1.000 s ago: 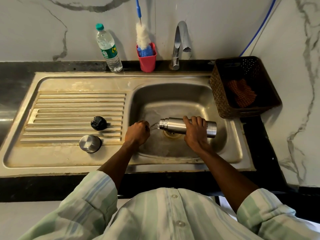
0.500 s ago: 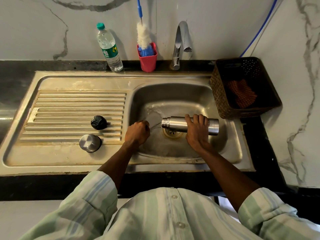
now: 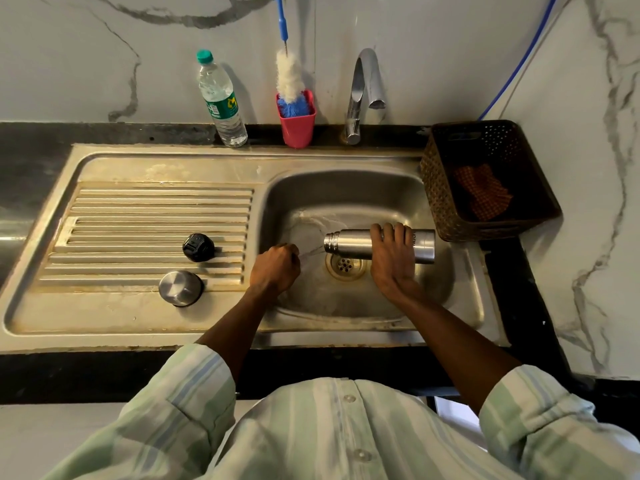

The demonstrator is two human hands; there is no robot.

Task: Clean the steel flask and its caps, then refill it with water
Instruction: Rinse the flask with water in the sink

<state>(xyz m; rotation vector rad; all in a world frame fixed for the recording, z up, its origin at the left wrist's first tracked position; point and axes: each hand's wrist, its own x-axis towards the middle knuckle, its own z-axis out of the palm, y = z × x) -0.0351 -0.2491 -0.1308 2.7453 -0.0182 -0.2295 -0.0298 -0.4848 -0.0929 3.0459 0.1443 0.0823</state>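
Observation:
My right hand [image 3: 391, 258] grips the steel flask [image 3: 349, 242] round its middle and holds it on its side over the sink basin [image 3: 349, 188], open mouth pointing left. A thin stream of water runs from the mouth onto my left hand [image 3: 275, 266], which is curled into a loose fist just left of the mouth with nothing visible in it. The black inner cap [image 3: 198, 247] and the steel outer cap [image 3: 180, 288] sit on the ribbed drainboard [image 3: 145, 216], left of the basin.
A plastic water bottle [image 3: 221, 98], a red cup [image 3: 298, 124] holding a bottle brush [image 3: 289, 81], and the tap [image 3: 363, 88] stand along the back wall. A dark basket [image 3: 485, 181] with an orange cloth sits right of the basin. The drain [image 3: 346, 265] lies below the flask.
The flask has shifted a little to the right, so its mouth is farther from my left hand. My left hand has stayed where it was.

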